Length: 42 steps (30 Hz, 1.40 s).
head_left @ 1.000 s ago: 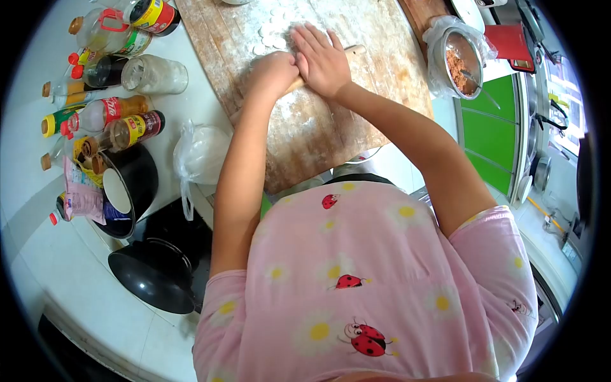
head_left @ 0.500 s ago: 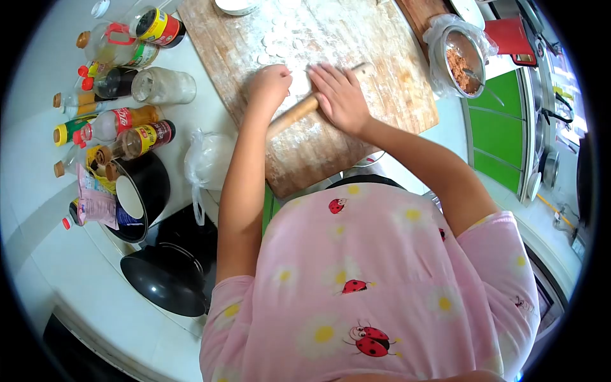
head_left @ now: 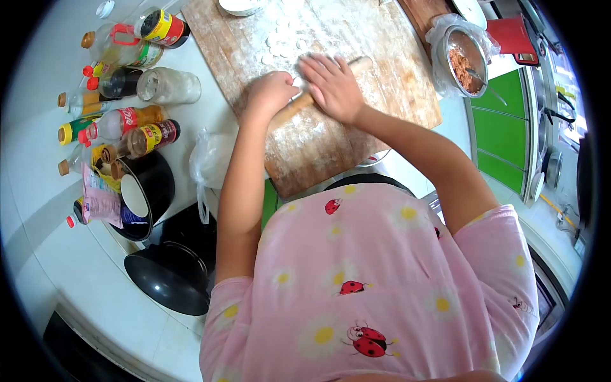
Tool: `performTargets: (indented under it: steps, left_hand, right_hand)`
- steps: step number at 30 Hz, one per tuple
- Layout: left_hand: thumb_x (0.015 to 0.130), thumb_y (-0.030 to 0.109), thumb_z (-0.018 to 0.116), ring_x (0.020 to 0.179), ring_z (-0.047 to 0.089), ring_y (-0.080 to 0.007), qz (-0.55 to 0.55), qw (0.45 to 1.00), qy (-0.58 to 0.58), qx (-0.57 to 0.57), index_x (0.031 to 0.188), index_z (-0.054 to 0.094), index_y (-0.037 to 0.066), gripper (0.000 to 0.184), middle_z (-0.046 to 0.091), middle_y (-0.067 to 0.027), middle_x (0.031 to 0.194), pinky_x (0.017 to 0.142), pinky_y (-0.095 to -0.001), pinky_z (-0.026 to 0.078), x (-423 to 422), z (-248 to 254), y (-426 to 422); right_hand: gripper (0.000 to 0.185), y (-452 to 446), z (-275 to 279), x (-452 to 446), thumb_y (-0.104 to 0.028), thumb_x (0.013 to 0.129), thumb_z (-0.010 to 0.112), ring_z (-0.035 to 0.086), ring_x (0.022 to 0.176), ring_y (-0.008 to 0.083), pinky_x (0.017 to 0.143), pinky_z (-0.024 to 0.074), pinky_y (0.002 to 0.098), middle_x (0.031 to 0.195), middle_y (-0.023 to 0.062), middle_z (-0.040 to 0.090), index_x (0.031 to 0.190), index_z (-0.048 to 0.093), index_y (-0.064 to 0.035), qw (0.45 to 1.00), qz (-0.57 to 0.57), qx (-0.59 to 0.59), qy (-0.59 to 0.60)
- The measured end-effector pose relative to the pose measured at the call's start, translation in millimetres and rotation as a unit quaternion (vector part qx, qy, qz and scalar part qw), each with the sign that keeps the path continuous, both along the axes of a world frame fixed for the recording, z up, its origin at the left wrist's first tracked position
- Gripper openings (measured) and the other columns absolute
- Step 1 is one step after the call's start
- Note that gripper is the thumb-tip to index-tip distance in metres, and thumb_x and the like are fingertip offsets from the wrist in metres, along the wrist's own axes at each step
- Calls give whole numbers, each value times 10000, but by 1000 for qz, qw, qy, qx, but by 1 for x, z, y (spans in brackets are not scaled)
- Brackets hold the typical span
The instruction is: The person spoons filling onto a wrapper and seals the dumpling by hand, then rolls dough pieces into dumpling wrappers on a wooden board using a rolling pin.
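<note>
I'm pressing the pin (head_left: pixel 294 111) under my right palm, that hand's (head_left: pixel 337 92) fingers released and straight, apparently so it rolls; my left hand (head_left: pixel 270 95) is clenching its fingers, seemingly steadying the dough (head_left: pixel 296 83) on the board (head_left: pixel 331 149).

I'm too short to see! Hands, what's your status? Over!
Right hand flat on rolling pin. Left hand curled at dough. Loose white pieces lie beyond. Over.

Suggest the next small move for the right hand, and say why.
Probably a short roll of the rolling pin toward the small white piece: the open right hand lies over the pin, and the curled left hand is at the piece's edge.
</note>
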<state>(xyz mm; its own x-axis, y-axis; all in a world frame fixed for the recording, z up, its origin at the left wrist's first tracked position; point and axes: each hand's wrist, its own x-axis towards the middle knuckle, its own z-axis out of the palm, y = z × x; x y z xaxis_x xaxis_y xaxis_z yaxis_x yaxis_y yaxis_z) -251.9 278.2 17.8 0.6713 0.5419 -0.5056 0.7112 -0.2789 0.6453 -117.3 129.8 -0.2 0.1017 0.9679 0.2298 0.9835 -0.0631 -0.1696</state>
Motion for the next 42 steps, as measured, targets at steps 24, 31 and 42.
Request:
performTargets:
  steps: [24,31,42]
  left_hand:
    - [865,221,638,809,715,-250,-21,999,23,14,1000,734,33,251,739,-119,879,755,-392,542,-16,4,0]
    - [838,218,663,767,705,-247,35,991,32,-121,1015,739,39,263,738,-139,892,742,-374,543,-31,-11,3]
    - [964,175,625,853,638,-109,250,914,-196,-253,1161,640,-36,289,687,-53,1023,732,-274,559,-7,0,-33]
  right_hand:
    - [494,12,2,-9,-332,1011,457,414,1399,249,1167,260,498,1484,78,494,1445,477,-97,1000,17,12,5]
    - [517,-33,1,-12,-345,1007,476,423,1396,244,1175,254,489,1479,68,501,1462,465,-99,998,55,-2,33]
    - [625,-91,4,-4,-365,988,509,310,1479,281,1204,229,479,1591,114,347,1520,370,-67,987,90,-99,88]
